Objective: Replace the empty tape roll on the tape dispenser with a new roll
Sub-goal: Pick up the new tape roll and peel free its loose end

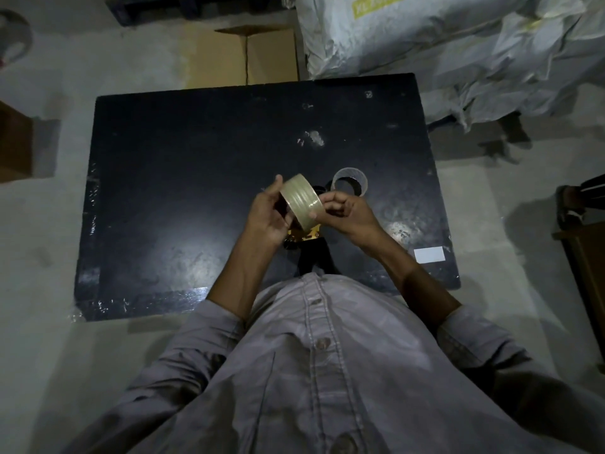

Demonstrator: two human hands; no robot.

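I hold a full roll of clear tape [300, 200] above the black table [170, 191], tilted on edge. My left hand [266, 214] grips it from the left side, thumb up over the rim. At the roll's right edge, the curled fingers of my right hand [347, 213] pinch it. The empty tape core [349, 182] stands on the table just behind my right hand. Beneath my hands lies the black and yellow tape dispenser [309, 247], mostly hidden, its handle pointing toward my body.
A white label [429, 255] is stuck near the table's right front corner. Behind the table sit a cardboard box [262, 54] and white sacks [458, 44]. A brown box [13, 145] is at left, dark furniture [582, 244] at right.
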